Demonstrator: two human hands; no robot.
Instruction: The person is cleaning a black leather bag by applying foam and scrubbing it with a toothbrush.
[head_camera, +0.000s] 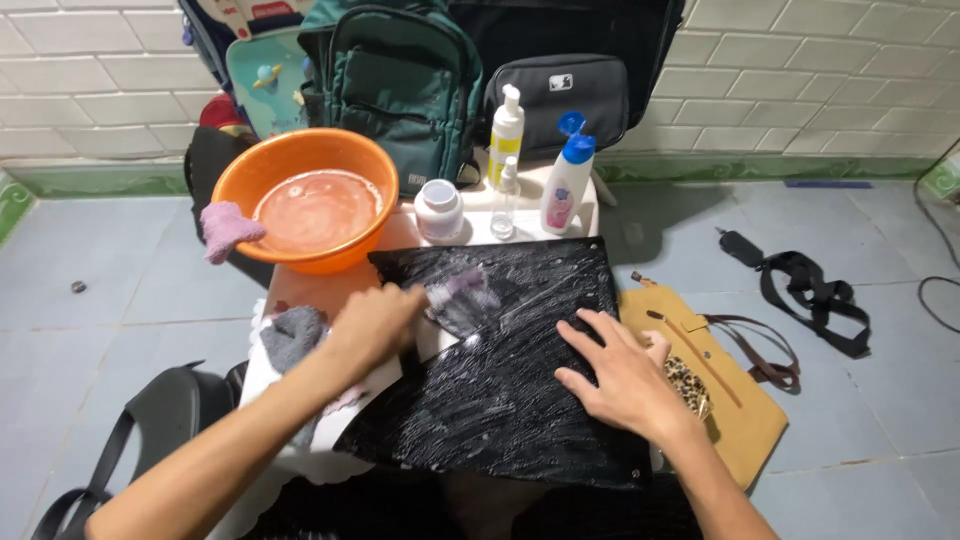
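Black bag (510, 370), soapy, is pinned by flat-open right hand (622, 375); left hand (375, 325) grips a motion-blurred brush (462, 290).

Two bare forearms seen from above, no sleeves worn. Left hand (375, 325) and right hand (625, 375) uncovered: no gloves, rings, watch or bracelet seen. Fingernails kept short, unpainted.

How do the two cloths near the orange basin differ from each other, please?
The pink cloth hangs over the rim of the orange basin, while the grey cloth lies lower down on a white surface beside the left hand. The pink one is light in colour and the grey one is dark. The pink one is apart from both hands, and the grey one lies close to the left forearm. Both are small, crumpled and fuzzy-looking.
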